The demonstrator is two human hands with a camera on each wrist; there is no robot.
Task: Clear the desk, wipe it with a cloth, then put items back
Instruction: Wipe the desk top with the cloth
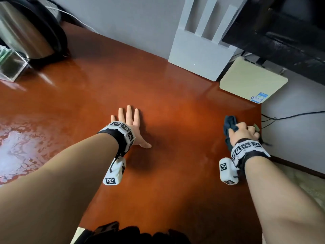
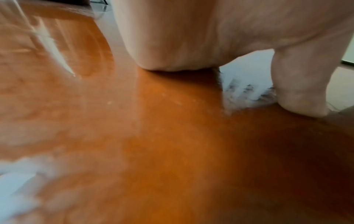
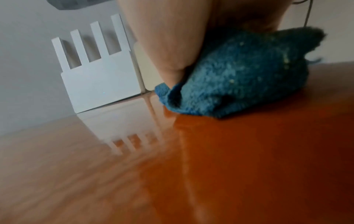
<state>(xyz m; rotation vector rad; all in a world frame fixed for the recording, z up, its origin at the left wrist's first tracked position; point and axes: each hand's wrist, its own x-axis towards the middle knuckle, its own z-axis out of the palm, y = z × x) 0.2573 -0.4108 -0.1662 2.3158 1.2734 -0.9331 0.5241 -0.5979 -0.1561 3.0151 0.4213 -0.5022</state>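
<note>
My right hand point(image 1: 245, 132) grips a bunched dark blue cloth point(image 1: 230, 124) and presses it onto the glossy red-brown desk point(image 1: 175, 110) near its right edge. The right wrist view shows the cloth point(image 3: 239, 78) crumpled under my thumb point(image 3: 172, 45), lying on the desk point(image 3: 249, 159). My left hand point(image 1: 130, 124) lies flat on the middle of the desk with its fingers straight and spread. In the left wrist view the palm point(image 2: 172, 37) and thumb point(image 2: 300, 84) rest on the wood point(image 2: 172, 151).
A white router point(image 1: 200, 50) with upright antennas leans at the back wall, a cream flat box point(image 1: 251, 80) beside it. A steel kettle point(image 1: 29, 30) and a clear box point(image 1: 10, 67) stand at the back left. A dark monitor point(image 1: 284, 29) hangs top right. Cables point(image 1: 290, 117) trail off the right edge.
</note>
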